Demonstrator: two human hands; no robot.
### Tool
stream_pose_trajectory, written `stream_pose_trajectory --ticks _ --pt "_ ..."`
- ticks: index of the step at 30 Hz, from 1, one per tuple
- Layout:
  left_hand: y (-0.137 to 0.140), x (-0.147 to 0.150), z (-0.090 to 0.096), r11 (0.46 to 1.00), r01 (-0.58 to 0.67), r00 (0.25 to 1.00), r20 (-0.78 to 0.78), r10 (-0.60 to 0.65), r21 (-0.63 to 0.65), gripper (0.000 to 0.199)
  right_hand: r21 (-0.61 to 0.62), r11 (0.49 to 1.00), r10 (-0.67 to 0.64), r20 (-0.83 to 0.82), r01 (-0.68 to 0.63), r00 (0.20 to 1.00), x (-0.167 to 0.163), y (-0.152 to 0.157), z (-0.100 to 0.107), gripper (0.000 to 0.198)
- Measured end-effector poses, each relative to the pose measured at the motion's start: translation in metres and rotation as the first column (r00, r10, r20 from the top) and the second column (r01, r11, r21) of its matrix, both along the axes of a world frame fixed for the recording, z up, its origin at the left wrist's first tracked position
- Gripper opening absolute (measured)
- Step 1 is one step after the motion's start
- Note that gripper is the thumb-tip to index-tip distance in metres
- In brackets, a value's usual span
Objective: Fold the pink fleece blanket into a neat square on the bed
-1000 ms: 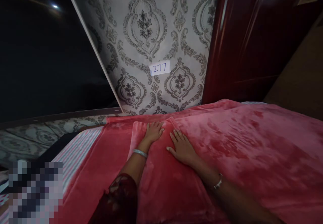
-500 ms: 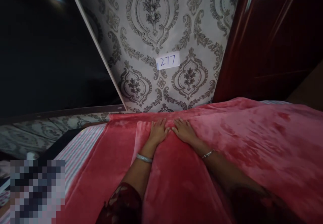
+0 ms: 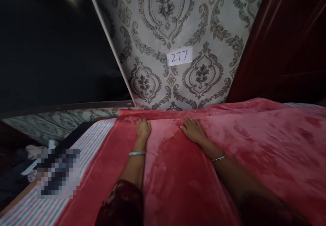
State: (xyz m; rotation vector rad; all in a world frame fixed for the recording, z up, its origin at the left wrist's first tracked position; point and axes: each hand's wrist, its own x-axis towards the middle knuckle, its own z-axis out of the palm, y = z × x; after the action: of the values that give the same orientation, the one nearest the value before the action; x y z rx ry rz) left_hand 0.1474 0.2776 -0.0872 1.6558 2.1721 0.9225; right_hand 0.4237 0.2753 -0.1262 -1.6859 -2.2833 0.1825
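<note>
A red and pink plush blanket (image 3: 188,171) lies in front of me, with a folded layer over its middle. My left hand (image 3: 143,129) rests at the far left corner of that layer, its foreshortened fingers pointing away from me. Farther right, my right hand (image 3: 193,131) lies flat on the layer's far edge, thumb apart from the fingers. Both palms face down and are hidden against the cloth. A pale bangle (image 3: 137,153) circles my left wrist and a thin silver bracelet (image 3: 219,158) my right.
Under the blanket, a striped sheet (image 3: 94,154) shows at the left. Behind stand a large dark screen (image 3: 58,56), a patterned wall (image 3: 158,66) bearing a paper label (image 3: 179,56) marked 277, and a dark red wooden panel (image 3: 282,56). A pixelated patch covers something at lower left.
My left hand has slid left, away from the right hand, to the folded layer's edge. My right hand stays flat near the same part of the far edge. The view has shifted slightly left.
</note>
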Motion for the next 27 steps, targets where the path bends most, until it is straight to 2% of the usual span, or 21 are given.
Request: stream_pose_trajectory --ticks 3,7,9,12,13,14,15,17,18,19,21,23,25,27 --pt "-0.025 -0.011 0.000 1.000 -0.005 0.966 0.259 0.004 0.004 0.044 0.004 1.000 0.001 0.007 -0.001 1.000 -0.001 -0.002 0.001 0.060" --pt "-0.076 -0.018 -0.006 0.994 0.105 0.815 0.571 -0.095 0.014 0.053 -0.008 1.000 0.005 0.020 -0.005 1.000 0.000 0.001 0.001 0.059" --pt "-0.094 -0.016 -0.008 0.986 0.160 0.740 0.657 -0.146 0.038 0.057 -0.030 0.999 0.025 0.013 -0.025 1.000 0.002 0.006 0.001 0.059" --pt "-0.105 -0.007 -0.006 0.973 0.217 0.663 0.719 -0.210 0.084 0.057 -0.058 0.995 0.074 -0.019 -0.075 0.997 0.005 0.021 0.007 0.059" --pt "-0.105 -0.002 -0.003 0.971 0.214 0.659 0.717 -0.224 0.107 0.058 -0.059 0.994 0.089 -0.026 -0.090 0.996 0.004 0.027 0.011 0.061" --pt "-0.106 0.003 0.001 0.972 0.193 0.688 0.689 -0.229 0.131 0.060 -0.052 0.992 0.109 -0.034 -0.111 0.993 0.002 0.033 0.016 0.065" --pt "-0.107 0.009 0.006 0.974 0.168 0.746 0.625 -0.228 0.154 0.063 -0.041 0.989 0.140 -0.049 -0.142 0.989 -0.001 0.040 0.022 0.074" --pt "-0.113 0.024 0.019 0.969 0.168 0.894 0.386 -0.227 0.181 0.072 -0.012 0.968 0.246 -0.129 -0.249 0.961 -0.011 0.053 0.033 0.092" --pt "-0.119 0.033 0.027 0.963 0.204 0.943 0.229 -0.241 0.174 0.074 -0.004 0.947 0.314 -0.206 -0.322 0.927 -0.016 0.059 0.038 0.098" --pt "-0.125 0.041 0.034 0.955 0.255 0.960 0.078 -0.269 0.151 0.075 0.000 0.918 0.379 -0.293 -0.396 0.878 -0.022 0.064 0.042 0.099" --pt "-0.140 0.058 0.047 0.929 0.359 0.930 -0.126 -0.347 0.091 0.073 -0.010 0.861 0.454 -0.434 -0.508 0.778 -0.030 0.071 0.046 0.087" --pt "-0.152 0.068 0.053 0.901 0.426 0.893 -0.197 -0.404 0.079 0.071 -0.038 0.828 0.471 -0.492 -0.559 0.732 -0.033 0.074 0.046 0.061" --pt "-0.162 0.069 0.051 0.896 0.434 0.897 -0.144 -0.418 0.100 0.072 -0.061 0.818 0.472 -0.498 -0.573 0.727 -0.031 0.072 0.043 0.038" --pt "-0.173 0.058 0.041 0.925 0.364 0.931 -0.022 -0.363 0.107 0.074 -0.073 0.810 0.472 -0.508 -0.582 0.720 -0.025 0.067 0.039 0.028"
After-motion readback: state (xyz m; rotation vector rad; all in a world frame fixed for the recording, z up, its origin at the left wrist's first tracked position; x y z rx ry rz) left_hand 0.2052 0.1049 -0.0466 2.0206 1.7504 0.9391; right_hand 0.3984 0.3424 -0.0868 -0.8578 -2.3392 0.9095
